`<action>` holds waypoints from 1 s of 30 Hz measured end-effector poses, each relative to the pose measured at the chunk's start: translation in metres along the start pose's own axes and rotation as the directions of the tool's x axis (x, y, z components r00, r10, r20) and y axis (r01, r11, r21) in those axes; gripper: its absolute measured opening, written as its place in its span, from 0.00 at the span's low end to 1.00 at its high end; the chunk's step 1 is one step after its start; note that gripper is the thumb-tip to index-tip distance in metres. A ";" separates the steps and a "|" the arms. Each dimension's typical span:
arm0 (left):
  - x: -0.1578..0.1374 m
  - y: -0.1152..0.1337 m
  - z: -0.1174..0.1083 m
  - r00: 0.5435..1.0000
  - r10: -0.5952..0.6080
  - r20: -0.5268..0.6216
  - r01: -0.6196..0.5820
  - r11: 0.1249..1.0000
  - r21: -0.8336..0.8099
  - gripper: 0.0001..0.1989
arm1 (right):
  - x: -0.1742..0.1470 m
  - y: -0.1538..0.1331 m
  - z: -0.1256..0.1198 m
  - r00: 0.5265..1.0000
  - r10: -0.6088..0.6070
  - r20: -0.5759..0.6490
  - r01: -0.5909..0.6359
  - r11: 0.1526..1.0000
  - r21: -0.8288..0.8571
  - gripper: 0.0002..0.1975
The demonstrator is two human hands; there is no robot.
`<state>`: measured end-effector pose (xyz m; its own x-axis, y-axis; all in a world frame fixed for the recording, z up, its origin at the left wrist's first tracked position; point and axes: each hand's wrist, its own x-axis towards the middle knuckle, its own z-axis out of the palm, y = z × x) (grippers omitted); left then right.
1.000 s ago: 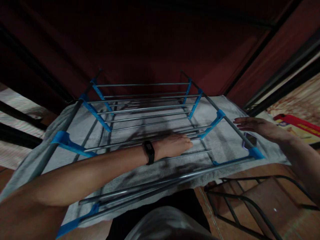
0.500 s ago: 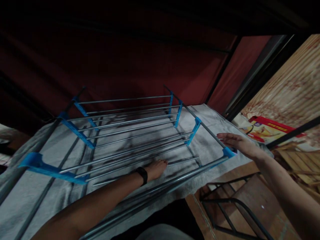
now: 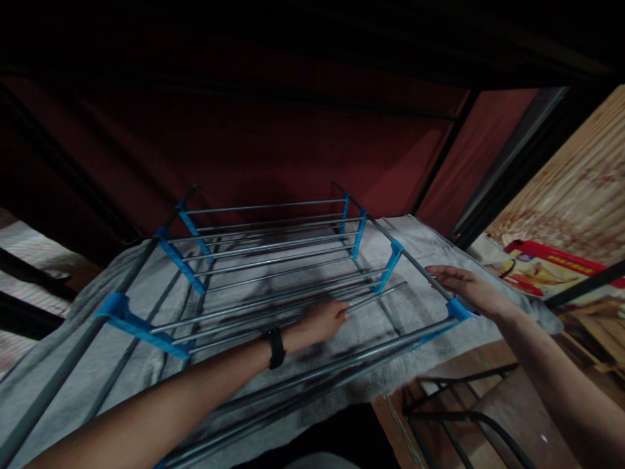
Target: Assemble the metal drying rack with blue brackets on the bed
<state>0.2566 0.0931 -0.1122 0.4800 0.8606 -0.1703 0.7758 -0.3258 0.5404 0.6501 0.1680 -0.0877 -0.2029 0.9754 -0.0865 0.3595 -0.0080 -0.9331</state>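
Note:
A rack of grey metal tubes with blue plastic brackets (image 3: 355, 236) lies on its side on a grey blanket (image 3: 420, 339). My left hand (image 3: 322, 320), with a dark band at the wrist, is closed around a loose metal tube (image 3: 378, 298), whose right end sticks out past my fingers. The tube's left part is hidden behind the hand and forearm. At the rack's right side pole (image 3: 415, 264), my right hand (image 3: 461, 288) has its fingers stretched out flat, close to the blue corner bracket (image 3: 459, 309). Whether its fingertips touch the pole I cannot tell.
A dark red panel (image 3: 273, 156) rises right behind the rack. To the right lies a red and yellow box (image 3: 556, 267). Below it, a black metal frame (image 3: 454, 417) stands near the blanket's edge. My dark-clothed lap (image 3: 312, 436) is in front.
My left hand has raised the loose tube, bringing its right end up near a right-hand bracket. My right hand remains beside the pole. The whole view has shifted slightly.

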 end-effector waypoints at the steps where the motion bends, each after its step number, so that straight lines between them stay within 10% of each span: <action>1: -0.001 0.004 -0.006 1.000 -0.017 -0.003 0.017 1.000 0.003 0.14 | 0.001 -0.001 0.000 1.000 -0.008 0.005 0.008 1.000 0.004 0.24; 15: -0.010 0.032 -0.089 0.976 -0.187 -0.107 0.207 0.952 0.223 0.16 | 0.011 -0.038 0.021 0.991 -0.109 -0.072 0.111 0.994 0.021 0.28; 30: -0.001 0.019 -0.085 0.961 -0.159 -0.225 0.209 0.952 0.221 0.17 | 0.070 -0.051 0.052 0.994 -0.104 -0.020 0.106 0.987 0.123 0.20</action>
<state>0.2362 0.1189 -0.0320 0.2460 0.9671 -0.0643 0.9301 -0.2168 0.2966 0.5703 0.2257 -0.0642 -0.2208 0.9751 0.0183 0.2214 0.0684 -0.9728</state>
